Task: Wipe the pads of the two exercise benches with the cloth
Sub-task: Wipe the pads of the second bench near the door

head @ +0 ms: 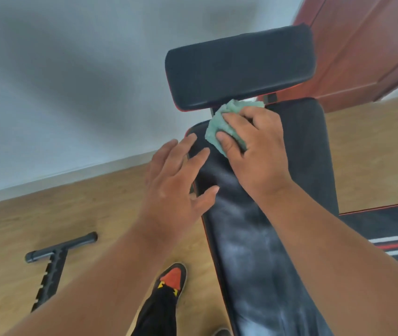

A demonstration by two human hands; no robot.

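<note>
No legible text, label, brand, number or sign appears on any surface in the view; motion blur obscures fine detail throughout.

The head pad [239, 66] stands close above the long pad [253, 238]; only a thin gap lies between them.

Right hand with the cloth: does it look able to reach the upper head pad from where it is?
Probably yes. The right hand presses the cloth on the long pad just below the head pad, and nothing lies between. The left hand rests off to the side.
</note>
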